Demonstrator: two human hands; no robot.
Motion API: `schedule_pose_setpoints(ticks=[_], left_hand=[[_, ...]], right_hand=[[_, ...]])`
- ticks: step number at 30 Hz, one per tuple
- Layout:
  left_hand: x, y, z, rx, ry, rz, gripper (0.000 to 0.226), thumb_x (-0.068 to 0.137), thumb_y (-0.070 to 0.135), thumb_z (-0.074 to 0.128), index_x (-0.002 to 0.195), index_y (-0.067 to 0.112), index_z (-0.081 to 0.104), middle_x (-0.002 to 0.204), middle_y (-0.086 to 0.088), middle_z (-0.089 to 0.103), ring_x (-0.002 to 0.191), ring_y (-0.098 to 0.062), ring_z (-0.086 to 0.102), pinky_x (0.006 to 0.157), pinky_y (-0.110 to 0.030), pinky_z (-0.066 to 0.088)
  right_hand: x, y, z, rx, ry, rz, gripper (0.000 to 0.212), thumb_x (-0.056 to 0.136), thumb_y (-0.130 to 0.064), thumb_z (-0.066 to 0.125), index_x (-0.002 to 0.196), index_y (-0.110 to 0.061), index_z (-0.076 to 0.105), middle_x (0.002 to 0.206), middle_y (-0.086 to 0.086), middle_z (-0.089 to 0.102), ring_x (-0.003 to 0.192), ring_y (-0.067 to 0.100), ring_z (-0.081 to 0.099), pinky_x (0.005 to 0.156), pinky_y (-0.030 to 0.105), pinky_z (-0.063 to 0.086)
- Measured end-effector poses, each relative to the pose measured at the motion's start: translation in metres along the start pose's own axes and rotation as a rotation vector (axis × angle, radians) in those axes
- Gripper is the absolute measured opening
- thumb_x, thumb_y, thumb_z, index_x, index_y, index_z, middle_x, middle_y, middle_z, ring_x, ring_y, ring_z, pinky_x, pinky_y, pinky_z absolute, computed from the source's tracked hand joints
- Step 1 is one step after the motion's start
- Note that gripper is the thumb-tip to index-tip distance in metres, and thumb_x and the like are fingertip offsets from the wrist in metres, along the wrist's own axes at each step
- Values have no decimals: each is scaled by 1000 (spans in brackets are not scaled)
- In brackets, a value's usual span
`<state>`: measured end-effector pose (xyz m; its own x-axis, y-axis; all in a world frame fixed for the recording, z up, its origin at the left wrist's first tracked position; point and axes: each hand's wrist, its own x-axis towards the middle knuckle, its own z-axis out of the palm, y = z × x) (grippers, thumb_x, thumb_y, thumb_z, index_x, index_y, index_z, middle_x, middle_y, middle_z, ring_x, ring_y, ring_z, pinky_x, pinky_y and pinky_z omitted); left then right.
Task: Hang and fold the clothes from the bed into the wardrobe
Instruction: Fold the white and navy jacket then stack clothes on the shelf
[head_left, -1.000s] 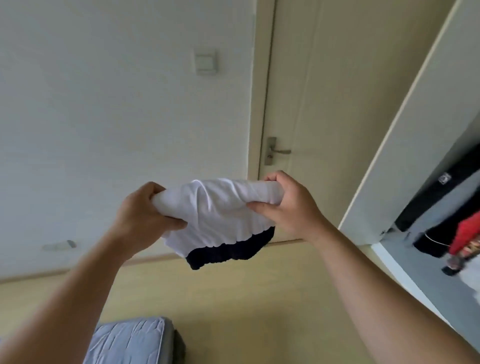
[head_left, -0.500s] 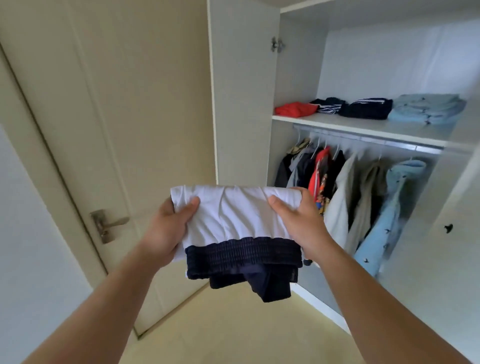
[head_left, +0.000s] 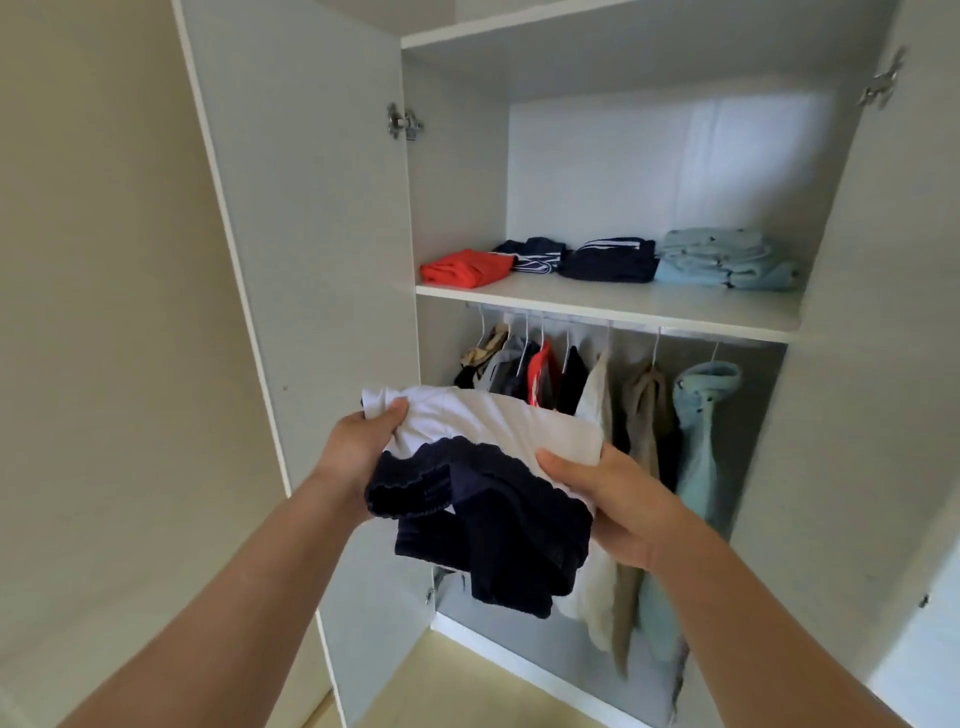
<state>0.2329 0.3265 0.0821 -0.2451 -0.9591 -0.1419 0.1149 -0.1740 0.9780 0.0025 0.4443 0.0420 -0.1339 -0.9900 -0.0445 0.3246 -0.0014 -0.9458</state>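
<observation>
I hold a folded white garment with a dark navy ribbed hem (head_left: 483, 457) in front of the open wardrobe. My left hand (head_left: 358, 447) grips its left end, thumb on top of the white cloth. My right hand (head_left: 618, 499) grips the right end from below, thumb lying across the white fold. The navy part sags down between my hands. Behind it is the wardrobe shelf (head_left: 613, 306), about chest-high above the garment.
On the shelf lie a folded red garment (head_left: 467, 267), two navy striped piles (head_left: 608, 260) and a light blue pile (head_left: 722, 260). Below, several clothes hang on a rail (head_left: 623, 327). The left wardrobe door (head_left: 306, 234) stands open; the right door (head_left: 893, 312) too.
My view swung right from the room door to face the wardrobe squarely. Both hands kept hold of the garment and carried it closer to the wardrobe; the navy part droops more.
</observation>
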Motion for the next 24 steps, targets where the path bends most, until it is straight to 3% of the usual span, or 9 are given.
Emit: schedule_pose_setpoints(ticks=[4,8,11,12,14,16,19,21,24], left_hand=[[80,24,23,-24,-89,-92,39,99,28,67,126,1,63,108,-17,71,88,-33,70,58,-33,55],[152,62,64,18,-220,-96,36,92,31,74,115,3,69,103,-15,76,90,-32,74,68,-36,59],[193,90,97,107,-425,-76,28,83,33,82,102,15,75,103,-10,77,82,-24,77,61,-33,60],[205,97,107,156,-471,-45,41,78,34,85,115,22,70,112,-7,74,85,-22,77,64,-34,61],[236,107,128,272,-488,53,95,74,30,88,152,36,35,139,2,57,111,-22,69,87,-42,60],[269,113,150,284,-507,151,111,76,19,87,160,34,17,153,7,44,128,-22,58,104,-48,51],[320,121,183,238,-598,154,91,83,4,79,157,28,32,139,-3,62,114,-28,68,96,-53,55],[352,126,208,212,-632,152,83,86,0,75,155,26,37,145,-11,57,118,-32,65,101,-54,52],[399,138,249,207,-629,188,76,88,3,74,153,26,42,147,-10,54,128,-30,58,111,-50,44]], right_hand=[[66,-13,-5,-61,265,-49,49,82,-19,82,128,-20,64,117,8,74,106,27,72,82,41,60],[121,-57,-21,-144,532,-202,49,83,-21,84,125,-21,60,113,5,74,98,24,74,82,43,62],[154,-96,-41,-182,644,-257,51,80,-24,86,124,-17,60,111,5,74,95,23,75,82,45,62],[164,-107,-48,-196,669,-266,48,80,-24,86,122,-16,62,109,5,75,93,23,75,81,44,63],[186,-129,-66,-206,704,-291,45,81,-22,86,118,-12,64,104,7,77,89,24,76,79,44,63],[208,-151,-87,-224,708,-313,39,81,-20,86,114,-9,68,99,7,78,87,24,76,74,40,63],[242,-182,-121,-235,689,-306,35,79,-21,87,108,-9,72,94,8,79,84,24,77,64,32,61],[268,-201,-145,-247,689,-297,39,77,-22,89,108,-8,71,94,9,79,82,25,77,64,33,60],[307,-231,-179,-281,729,-280,70,73,-26,91,131,-3,59,106,12,76,85,28,76,64,34,62]])
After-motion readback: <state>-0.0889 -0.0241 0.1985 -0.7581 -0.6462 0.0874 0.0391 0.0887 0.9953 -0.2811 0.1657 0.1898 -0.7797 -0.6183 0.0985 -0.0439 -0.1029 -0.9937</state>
